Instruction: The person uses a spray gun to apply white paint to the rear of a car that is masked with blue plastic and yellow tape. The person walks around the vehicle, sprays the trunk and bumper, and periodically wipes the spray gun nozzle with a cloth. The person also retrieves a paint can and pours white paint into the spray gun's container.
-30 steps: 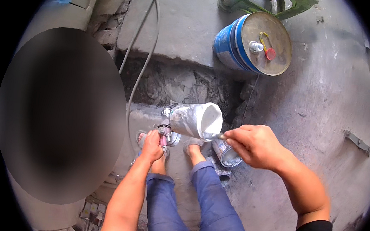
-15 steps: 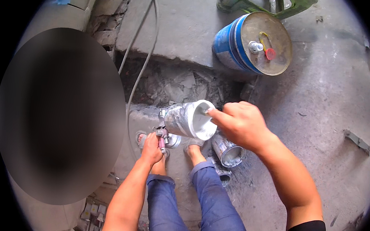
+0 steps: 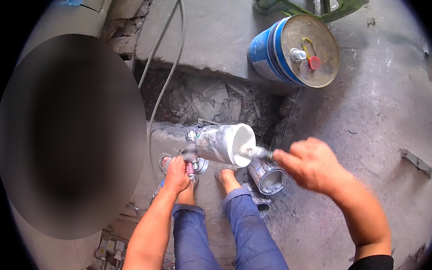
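My left hand (image 3: 178, 176) is wrapped round the pink handle of a spray gun (image 3: 191, 155). A white, paint-smeared cup (image 3: 218, 144) is joined to the gun and tilted on its side, its mouth facing right. From my right hand (image 3: 316, 166) a brush (image 3: 260, 153) with a grey shaft reaches to the cup's mouth. The brush's pale tip lies at the opening, inside the rim, and is smeared by motion. The fingers of my right hand are closed round its other end.
Two paint-stained cans (image 3: 273, 181) lie below the cup, by my right foot. Beyond runs a rubble-filled trench (image 3: 212, 98), with a grey hose (image 3: 168, 75) across it. A blue drum (image 3: 268, 50) and green stool (image 3: 342, 11) are further off. A dark blurred oval hides the left side.
My right hand has drawn back to the right and slightly down from the cup's mouth, so the brush's shaft now shows. The cup has shifted slightly right and down.
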`<state>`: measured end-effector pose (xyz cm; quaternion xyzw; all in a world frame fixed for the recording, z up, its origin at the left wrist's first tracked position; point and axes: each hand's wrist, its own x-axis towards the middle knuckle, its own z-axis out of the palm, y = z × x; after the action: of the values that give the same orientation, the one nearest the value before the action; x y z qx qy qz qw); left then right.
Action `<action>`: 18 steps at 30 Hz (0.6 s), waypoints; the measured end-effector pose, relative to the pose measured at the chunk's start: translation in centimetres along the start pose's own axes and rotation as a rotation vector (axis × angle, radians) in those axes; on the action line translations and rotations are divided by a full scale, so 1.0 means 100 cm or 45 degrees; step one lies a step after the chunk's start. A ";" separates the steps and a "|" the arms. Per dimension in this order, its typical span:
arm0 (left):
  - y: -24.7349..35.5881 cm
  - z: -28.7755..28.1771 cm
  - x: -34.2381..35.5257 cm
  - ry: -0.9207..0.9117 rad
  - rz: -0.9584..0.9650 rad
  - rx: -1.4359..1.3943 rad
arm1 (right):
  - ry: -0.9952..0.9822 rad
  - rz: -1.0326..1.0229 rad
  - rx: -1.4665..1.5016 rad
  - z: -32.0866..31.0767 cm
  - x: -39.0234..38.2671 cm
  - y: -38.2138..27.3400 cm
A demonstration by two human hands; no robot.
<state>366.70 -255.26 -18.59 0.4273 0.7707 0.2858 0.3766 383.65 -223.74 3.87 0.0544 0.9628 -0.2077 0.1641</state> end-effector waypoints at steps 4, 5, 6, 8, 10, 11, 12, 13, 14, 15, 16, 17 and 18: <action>0.003 -0.002 0.000 -0.007 -0.001 -0.023 | 0.218 0.125 0.306 -0.015 0.008 -0.011; 0.003 -0.002 -0.001 -0.003 -0.001 -0.026 | 0.339 0.097 0.172 -0.018 0.016 -0.004; 0.002 -0.001 -0.001 0.011 -0.007 -0.023 | 0.391 0.133 0.090 -0.013 0.018 0.005; 0.001 0.001 -0.002 0.051 -0.027 -0.010 | 0.232 0.149 0.013 0.002 0.008 0.011; -0.005 0.002 0.000 0.028 0.002 0.010 | 0.141 0.223 0.275 0.016 -0.010 -0.008; -0.007 0.002 0.000 0.018 0.013 0.022 | 0.150 0.228 0.396 0.012 -0.013 -0.017; -0.004 0.002 0.000 0.018 0.017 0.016 | 0.159 0.237 0.516 0.003 -0.011 -0.026; -0.001 -0.001 0.000 0.014 0.020 0.011 | 0.230 0.206 0.486 -0.005 -0.005 -0.022; 0.001 -0.002 -0.001 0.010 0.021 0.006 | 0.331 0.211 0.366 -0.015 0.005 -0.016; 0.000 -0.002 -0.001 0.016 0.018 0.008 | 0.354 0.223 0.228 -0.016 0.012 -0.006; -0.001 0.001 -0.001 0.022 0.015 0.008 | 0.373 0.234 0.089 -0.015 0.014 0.002; -0.002 0.003 -0.001 0.028 0.011 0.007 | 0.284 0.231 0.101 -0.006 0.010 0.006; 0.000 0.004 0.002 0.024 0.022 0.014 | 0.159 0.232 0.130 0.006 -0.002 0.004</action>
<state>366.94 -255.04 -18.88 0.4333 0.7720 0.2888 0.3646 384.07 -223.62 3.23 0.1628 0.9503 -0.2371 0.1189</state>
